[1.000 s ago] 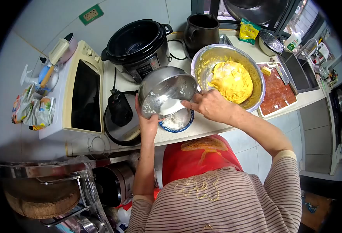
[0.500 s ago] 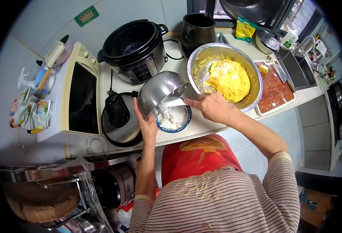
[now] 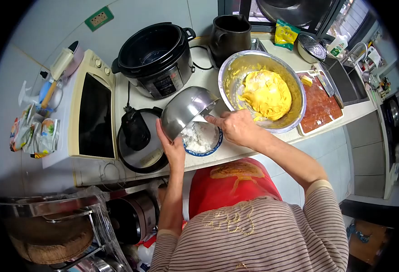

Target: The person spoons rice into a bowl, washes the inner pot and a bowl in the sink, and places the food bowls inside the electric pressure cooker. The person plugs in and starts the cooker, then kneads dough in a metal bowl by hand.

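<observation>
Left grip (image 3: 174, 149) is clamped on the tilted steel bowl (image 3: 181, 109), located at this grip's 1 o'clock. Right grip (image 3: 239, 128) is clamped on the scraper (image 3: 201, 119). Blue bowl (image 3: 202, 153): on worktop (image 3: 204, 80), steel bowl's 5 o'clock.

Left hand (image 3: 172, 148) and right hand (image 3: 240, 128) flank the metal bowl (image 3: 185, 109).
The left grips its near left side, left forearm (image 3: 172, 195) straight behind; the right curls, index finger (image 3: 214, 120) extended toward it, right forearm (image 3: 283, 154) slanting away.

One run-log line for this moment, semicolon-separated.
left hand: holds tilted steel bowl; right hand: holds white tool at bowl's mouth; below: blue-rimmed bowl, white contents; nearby: basin, yellow dough
</observation>
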A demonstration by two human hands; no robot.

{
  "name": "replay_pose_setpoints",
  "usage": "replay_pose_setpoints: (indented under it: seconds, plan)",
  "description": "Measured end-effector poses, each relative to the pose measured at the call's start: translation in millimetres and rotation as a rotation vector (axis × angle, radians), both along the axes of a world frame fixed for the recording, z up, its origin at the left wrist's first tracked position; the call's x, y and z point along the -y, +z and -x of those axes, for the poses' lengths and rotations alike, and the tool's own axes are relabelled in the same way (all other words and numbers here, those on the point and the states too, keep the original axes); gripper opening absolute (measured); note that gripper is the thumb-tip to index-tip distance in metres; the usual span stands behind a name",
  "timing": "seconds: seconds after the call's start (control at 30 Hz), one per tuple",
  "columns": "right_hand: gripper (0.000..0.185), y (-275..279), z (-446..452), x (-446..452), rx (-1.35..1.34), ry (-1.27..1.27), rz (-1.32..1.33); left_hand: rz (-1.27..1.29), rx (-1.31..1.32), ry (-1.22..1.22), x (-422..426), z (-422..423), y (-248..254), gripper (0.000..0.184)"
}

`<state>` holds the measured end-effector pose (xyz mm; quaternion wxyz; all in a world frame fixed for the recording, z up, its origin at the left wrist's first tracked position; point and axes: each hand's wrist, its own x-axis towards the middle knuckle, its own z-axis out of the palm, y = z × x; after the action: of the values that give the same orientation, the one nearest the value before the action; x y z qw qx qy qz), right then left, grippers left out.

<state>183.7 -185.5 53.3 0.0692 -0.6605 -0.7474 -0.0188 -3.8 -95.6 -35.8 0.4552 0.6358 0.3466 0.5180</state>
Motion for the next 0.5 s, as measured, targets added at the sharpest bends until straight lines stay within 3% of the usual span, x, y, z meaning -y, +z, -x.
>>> replay_pose_setpoints:
  seconds: [0.13, 0.27, 0.5]
  plan:
    - [0.044, -19.4, 6.4, -3.6, 0.144, 0.056, -0.05, -0.092, -0.123, 0.084, 1.4, -6.9, -3.6, 0.064]
    - [0.043, -32.3, -7.2, 22.7, 0.171, 0.13, -0.039, -0.026, -0.033, 0.096, -0.5, -3.7, -9.1, 0.065]
    - [0.042, -14.6, -5.2, 19.8, -0.007, 0.028, -0.055, -0.098, -0.014, 0.179, -0.7, 2.4, -15.1, 0.067]
